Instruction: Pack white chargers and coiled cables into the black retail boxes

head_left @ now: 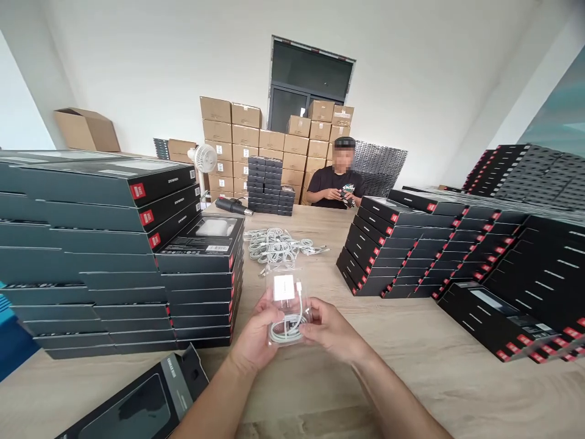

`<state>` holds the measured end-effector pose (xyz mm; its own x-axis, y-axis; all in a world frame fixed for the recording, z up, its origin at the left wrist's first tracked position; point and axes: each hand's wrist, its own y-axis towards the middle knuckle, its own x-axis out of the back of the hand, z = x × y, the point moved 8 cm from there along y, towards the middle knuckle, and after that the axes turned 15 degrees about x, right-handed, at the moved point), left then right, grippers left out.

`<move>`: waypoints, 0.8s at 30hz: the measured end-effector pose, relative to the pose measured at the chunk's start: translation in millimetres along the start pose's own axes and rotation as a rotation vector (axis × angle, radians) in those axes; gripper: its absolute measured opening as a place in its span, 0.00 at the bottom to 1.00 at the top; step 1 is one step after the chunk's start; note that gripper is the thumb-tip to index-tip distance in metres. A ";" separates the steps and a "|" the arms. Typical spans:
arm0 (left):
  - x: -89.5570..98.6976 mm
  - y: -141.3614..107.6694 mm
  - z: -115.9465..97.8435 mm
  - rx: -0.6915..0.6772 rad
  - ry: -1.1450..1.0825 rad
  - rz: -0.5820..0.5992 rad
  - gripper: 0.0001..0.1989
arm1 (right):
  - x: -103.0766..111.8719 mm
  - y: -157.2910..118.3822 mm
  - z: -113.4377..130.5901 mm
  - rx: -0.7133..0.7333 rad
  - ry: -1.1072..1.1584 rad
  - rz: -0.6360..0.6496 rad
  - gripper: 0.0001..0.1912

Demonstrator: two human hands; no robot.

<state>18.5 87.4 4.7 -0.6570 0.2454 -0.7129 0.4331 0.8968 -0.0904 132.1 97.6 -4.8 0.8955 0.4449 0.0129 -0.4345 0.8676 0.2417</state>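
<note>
A clear plastic tray (289, 308) is held between both hands above the table's middle. Inside it are a white charger block (284, 288) at the top and a coiled white cable (286, 330) at the bottom. My left hand (256, 332) grips the tray's left side, thumb over its front. On the right side, my right hand (331, 329) pinches the lower edge near the cable. An opened black box (137, 402) with a windowed front lies at the lower left, partly behind my left forearm. Beyond the tray is a tangled pile of white cables (278, 244).
Tall stacks of black boxes stand at the left (114, 256) and right (402, 244). A heat gun (233, 206), a white fan (203, 158) and smaller box stacks (265, 186) are farther back. Across the wooden table (315, 225), a person (338, 180) handles a dark item.
</note>
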 end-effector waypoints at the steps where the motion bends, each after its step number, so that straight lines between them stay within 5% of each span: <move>1: 1.6 0.0 1.1 0.009 0.000 -0.007 0.17 | 0.0 -0.5 1.0 0.001 -0.017 -0.010 0.21; 6: 3.4 -0.5 8.8 0.091 -0.006 -0.061 0.23 | 3.3 -8.8 12.8 -0.062 0.069 0.174 0.33; 9: -10.0 -0.3 18.7 0.154 0.069 -0.029 0.27 | 24.9 -7.5 22.2 0.018 0.171 0.051 0.39; 13: -23.1 -9.8 28.8 0.176 0.275 -0.086 0.31 | 45.7 -3.6 7.3 0.045 0.204 -0.095 0.31; 17: -16.5 -65.5 -1.0 0.051 0.731 -0.420 0.37 | 63.8 1.8 -13.0 -0.012 0.370 -0.222 0.21; 20: -22.3 -125.5 -32.9 0.027 1.256 -0.491 0.20 | 80.8 1.4 -19.3 -0.054 0.450 -0.358 0.17; 22: -10.9 -159.9 -55.9 0.060 1.481 -0.610 0.15 | 87.4 0.0 -20.3 -0.074 0.456 -0.417 0.14; 24: 10.2 -185.1 -76.3 0.107 1.626 -0.807 0.22 | 89.0 -1.4 -20.2 -0.087 0.445 -0.453 0.12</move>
<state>-115.4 -48.0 67.1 -0.5549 -0.0551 0.8301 -0.2700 0.9557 -0.1170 210.4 140.5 -23.6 0.8746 0.0636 -0.4807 -0.0456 0.9978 0.0490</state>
